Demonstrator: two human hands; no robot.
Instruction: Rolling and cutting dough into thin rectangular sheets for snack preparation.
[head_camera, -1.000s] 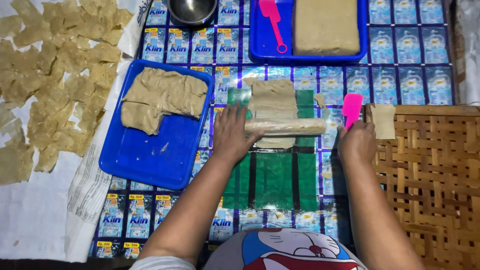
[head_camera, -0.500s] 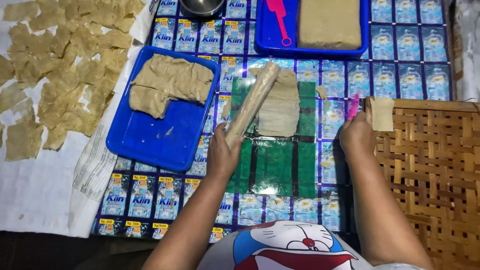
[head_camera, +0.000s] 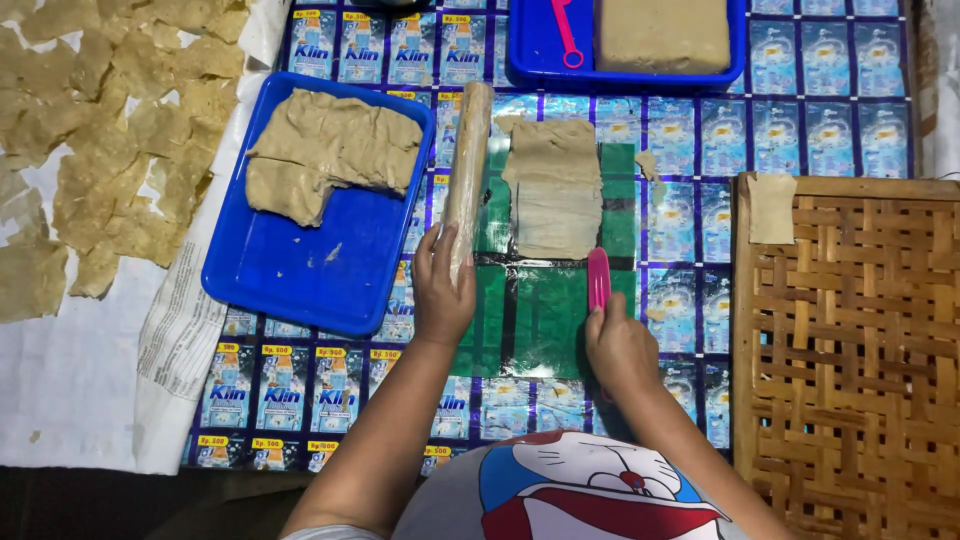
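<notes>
**Rolling pin set aside, pink scraper at the dough sheet**

The person sits at a mat of blue printed sachets w/ a green plastic sheet in the middle. The left hand holds the near end of a long dough-coated wooden rolling pin; fingers are wrapped round it, pressed together. The pin lies lengthwise, pointing away from the person, just beside the left edge of the thin flat rectangular sheet of tan dough, which rests on the green plastic.

The right hand grips a flat pink plastic scraper, fingers closed on its handle; the tip points to the near edge of the dough sheet, v. close; touching or not, I cannot tell.

Left of the pin is a blue plastic tray w/ a torn slab of dough. At the far side, a second blue tray carries a thick dough block & a pink tool. On the right stands a woven bamboo rack w/ one small dough square. Far left, many thin dough pieces lie on white paper.
</notes>
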